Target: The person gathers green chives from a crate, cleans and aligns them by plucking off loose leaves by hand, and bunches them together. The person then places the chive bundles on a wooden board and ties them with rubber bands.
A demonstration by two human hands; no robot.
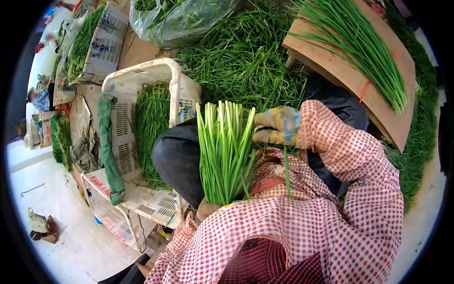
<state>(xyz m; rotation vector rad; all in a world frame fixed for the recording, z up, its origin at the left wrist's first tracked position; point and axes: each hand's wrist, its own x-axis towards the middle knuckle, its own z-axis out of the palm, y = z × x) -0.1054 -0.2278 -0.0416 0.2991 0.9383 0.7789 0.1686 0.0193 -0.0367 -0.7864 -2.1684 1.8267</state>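
Left hand [207, 209] grips a bunch of green stalks [221, 158]; right hand [278, 125], fingers curled, seems to pinch 1 loose blade [287, 173], likely mid-cleaning, which calls for drawing it clear.

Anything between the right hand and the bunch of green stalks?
Nothing visible. The right hand is right beside the pale upper ends of the bunch, with no object showing between them. A loose green blade hangs below that hand, not in the gap. Finger contact: can't tell.

Blue lettering [105, 48], red lettering [98, 181], on crates [137, 69], illegible
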